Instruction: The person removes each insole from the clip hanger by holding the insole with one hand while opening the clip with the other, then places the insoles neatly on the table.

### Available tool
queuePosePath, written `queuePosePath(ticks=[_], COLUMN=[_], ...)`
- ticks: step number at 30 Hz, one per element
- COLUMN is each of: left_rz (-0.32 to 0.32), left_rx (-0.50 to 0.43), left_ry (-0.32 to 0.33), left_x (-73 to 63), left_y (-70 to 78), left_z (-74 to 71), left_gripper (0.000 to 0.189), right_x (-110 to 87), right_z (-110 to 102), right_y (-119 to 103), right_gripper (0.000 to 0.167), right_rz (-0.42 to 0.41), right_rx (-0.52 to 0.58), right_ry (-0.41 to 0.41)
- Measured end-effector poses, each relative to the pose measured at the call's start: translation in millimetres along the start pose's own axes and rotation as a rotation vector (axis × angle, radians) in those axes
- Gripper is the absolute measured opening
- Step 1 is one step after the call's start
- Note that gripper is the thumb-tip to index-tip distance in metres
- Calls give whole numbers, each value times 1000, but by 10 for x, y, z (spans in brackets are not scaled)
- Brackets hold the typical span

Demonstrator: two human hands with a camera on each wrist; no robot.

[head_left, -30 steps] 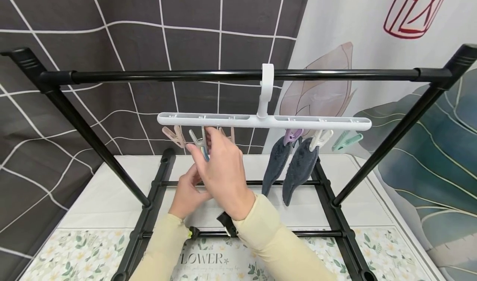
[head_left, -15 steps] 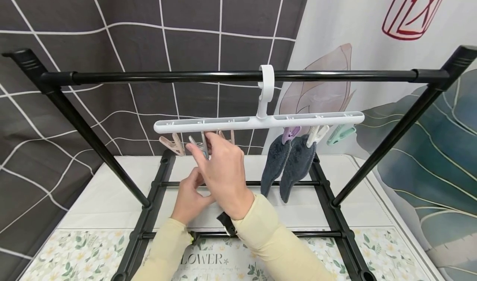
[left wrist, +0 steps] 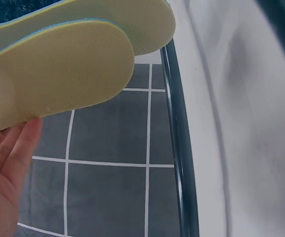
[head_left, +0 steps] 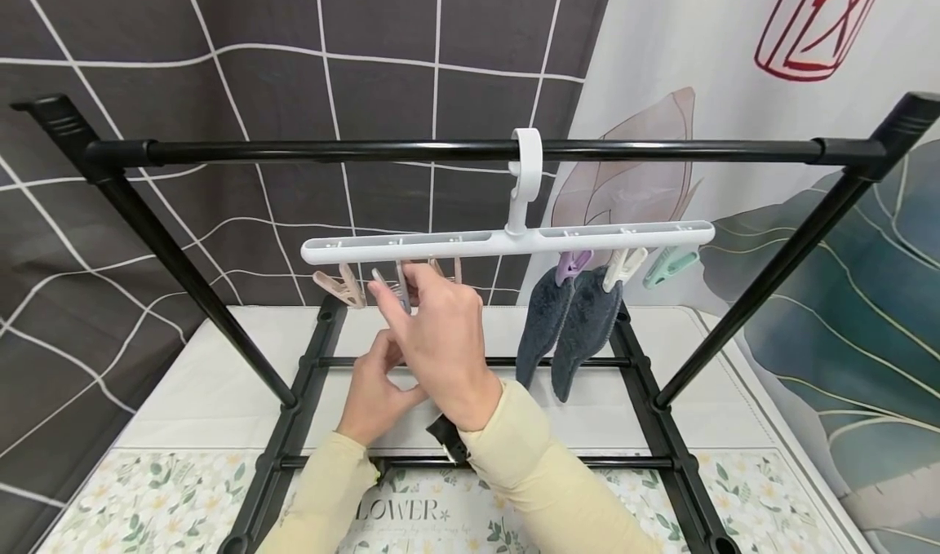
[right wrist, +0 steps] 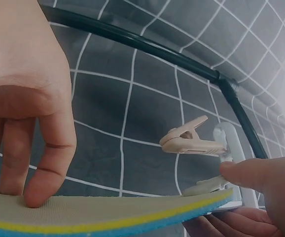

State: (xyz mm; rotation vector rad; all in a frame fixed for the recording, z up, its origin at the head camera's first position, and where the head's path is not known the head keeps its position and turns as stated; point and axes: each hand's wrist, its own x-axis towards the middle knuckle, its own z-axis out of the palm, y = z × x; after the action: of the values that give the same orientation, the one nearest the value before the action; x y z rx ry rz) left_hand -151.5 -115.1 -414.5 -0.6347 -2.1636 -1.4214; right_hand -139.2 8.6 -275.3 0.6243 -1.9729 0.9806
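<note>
My left hand (head_left: 376,395) holds an insole (left wrist: 73,69) with a beige underside and a yellow-and-blue edge; from the head this insole is hidden behind the hands. Above it, my right hand (head_left: 444,342) pinches a pale grey clip (right wrist: 206,186) on the left half of a white clip hanger (head_left: 411,246). In the right wrist view the insole's end lies right at that clip, under the right thumb. Two dark grey fuzzy insoles (head_left: 542,321) hang on the hanger's right half, from a purple clip (head_left: 573,265) and a white clip (head_left: 624,267).
The hanger hooks over the top bar (head_left: 330,152) of a black rack. Beige clips (head_left: 343,285) and a green clip (head_left: 671,265) also hang from it. Below, the rack stands on a white, flower-printed table cover (head_left: 191,489). A dark grid-patterned curtain (head_left: 257,97) is behind.
The hanger has tipped slightly, its left end lower and its right end a little further left. My left hand has shifted slightly right; my right hand keeps its pinch.
</note>
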Motion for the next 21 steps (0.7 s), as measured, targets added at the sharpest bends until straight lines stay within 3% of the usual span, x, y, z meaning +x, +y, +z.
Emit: queuePosePath(ticks=[8,21], left_rz=[7,57], left_rx=[50,82], left_ry=[-1,6], left_x=[-1,10], left_y=[36,27], left_z=[1,10], left_gripper=[63,63], right_x=[9,23], right_z=[4,8], right_y=[24,44], right_gripper=[19,17], right_rz=[-11,-15], right_rx=[57,56], right_ry=[1,14])
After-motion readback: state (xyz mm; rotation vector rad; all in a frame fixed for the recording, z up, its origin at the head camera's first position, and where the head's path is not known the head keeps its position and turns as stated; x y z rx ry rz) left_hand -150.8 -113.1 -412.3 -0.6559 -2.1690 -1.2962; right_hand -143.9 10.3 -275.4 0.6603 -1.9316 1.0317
